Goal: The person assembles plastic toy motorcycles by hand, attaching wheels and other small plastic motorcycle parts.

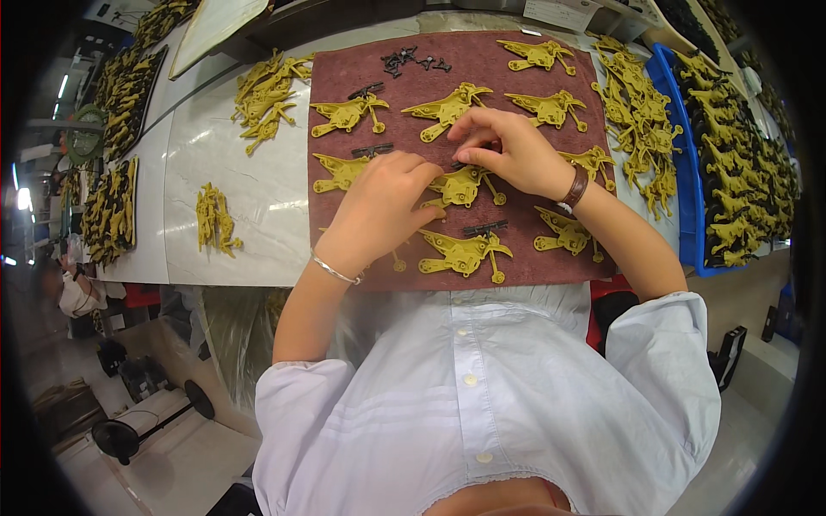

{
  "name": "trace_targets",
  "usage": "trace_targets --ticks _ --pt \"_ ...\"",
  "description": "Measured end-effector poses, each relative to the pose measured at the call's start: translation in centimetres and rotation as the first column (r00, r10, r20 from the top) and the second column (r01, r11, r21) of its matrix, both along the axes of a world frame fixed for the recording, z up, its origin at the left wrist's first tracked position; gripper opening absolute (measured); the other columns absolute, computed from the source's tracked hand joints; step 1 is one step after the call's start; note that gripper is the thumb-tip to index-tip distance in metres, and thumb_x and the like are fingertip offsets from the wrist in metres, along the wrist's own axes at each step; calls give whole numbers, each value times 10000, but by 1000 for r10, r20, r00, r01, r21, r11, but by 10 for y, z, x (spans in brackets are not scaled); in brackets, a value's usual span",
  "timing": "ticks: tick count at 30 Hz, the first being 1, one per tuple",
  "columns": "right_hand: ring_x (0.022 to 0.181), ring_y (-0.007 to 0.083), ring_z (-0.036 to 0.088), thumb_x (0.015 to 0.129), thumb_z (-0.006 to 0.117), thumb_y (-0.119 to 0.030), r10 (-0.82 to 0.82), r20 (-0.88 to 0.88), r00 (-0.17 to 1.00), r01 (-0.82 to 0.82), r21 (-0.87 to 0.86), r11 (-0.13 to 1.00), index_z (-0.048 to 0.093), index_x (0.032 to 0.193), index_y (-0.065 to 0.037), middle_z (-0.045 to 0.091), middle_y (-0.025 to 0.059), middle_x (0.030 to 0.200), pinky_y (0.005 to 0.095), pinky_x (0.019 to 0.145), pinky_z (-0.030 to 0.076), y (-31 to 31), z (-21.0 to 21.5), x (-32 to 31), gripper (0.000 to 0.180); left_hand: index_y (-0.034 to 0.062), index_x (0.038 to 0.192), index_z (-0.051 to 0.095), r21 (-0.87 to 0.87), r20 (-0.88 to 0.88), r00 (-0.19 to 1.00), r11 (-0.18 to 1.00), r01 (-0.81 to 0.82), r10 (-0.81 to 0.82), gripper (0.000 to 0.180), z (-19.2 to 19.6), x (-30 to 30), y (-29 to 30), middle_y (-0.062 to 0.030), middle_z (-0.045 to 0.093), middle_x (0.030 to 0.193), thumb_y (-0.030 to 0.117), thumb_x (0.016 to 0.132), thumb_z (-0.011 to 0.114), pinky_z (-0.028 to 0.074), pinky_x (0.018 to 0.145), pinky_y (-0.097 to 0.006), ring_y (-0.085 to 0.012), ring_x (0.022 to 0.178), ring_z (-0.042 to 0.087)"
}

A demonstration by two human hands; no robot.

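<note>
Several yellow bird-shaped plastic parts lie in loose rows on a maroon cloth [525,258]. My left hand [387,202] grips the left end of the middle yellow part [463,187] between thumb and fingers. Above that part, my right hand [516,153] is closed, thumb against fingers, at a small dark bar [459,165] by its top edge. The fingers partly hide this bar. Similar dark bars lie beside other yellow parts, such as the dark bar [484,229] above the nearest yellow part [465,254]. My left hand covers some of the left row.
Small dark pieces [413,60] lie at the cloth's far edge. Yellow parts are heaped on the right [637,112] and far left [267,95], with a smaller pile [215,219] nearer. A blue tray [688,185] at right holds rows of yellow-and-black parts.
</note>
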State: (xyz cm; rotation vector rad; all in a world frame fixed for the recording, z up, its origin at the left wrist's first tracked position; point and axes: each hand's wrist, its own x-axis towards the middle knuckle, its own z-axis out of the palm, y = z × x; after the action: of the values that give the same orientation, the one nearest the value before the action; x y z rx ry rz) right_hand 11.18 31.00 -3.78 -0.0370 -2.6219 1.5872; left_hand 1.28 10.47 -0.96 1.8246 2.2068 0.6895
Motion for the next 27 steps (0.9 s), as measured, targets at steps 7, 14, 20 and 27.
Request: trace_targets --ticks 7,14,20,27 --pt "739 199 635 853 677 -158 44 -113 993 -16 233 972 643 954 -24 681 102 855 323 658 474 6 0 5 171 28 977 643 -12 37 998 998 -54 54 346 -3 3 0 -99 610 902 118 669 772 482 808 -388 -289 898 578" --pt "794 280 585 862 664 -170 101 -161 982 -47 310 950 623 896 -29 622 110 823 358 712 460 10 -9 -1 151 23 995 634 -18 31 999 999 -43 44 354 -4 4 1 -113 598 905 103 677 768 483 791 -381 -300 884 573" --pt "859 279 546 862 654 -161 146 -211 966 -33 463 886 575 899 -58 570 85 866 371 749 438 11 -12 1 135 36 975 617 -14 23 999 999 -45 45 349 -3 3 3 -81 595 916 116 668 766 481 813 -393 -282 912 561" --pt "802 266 557 878 642 -172 126 -224 967 -15 442 897 571 924 -54 567 92 840 366 706 441 7 11 -6 145 12 991 586 -49 8 1000 999 -19 19 346 2 3 2 -145 596 925 117 698 738 473 780 -406 -332 897 571"
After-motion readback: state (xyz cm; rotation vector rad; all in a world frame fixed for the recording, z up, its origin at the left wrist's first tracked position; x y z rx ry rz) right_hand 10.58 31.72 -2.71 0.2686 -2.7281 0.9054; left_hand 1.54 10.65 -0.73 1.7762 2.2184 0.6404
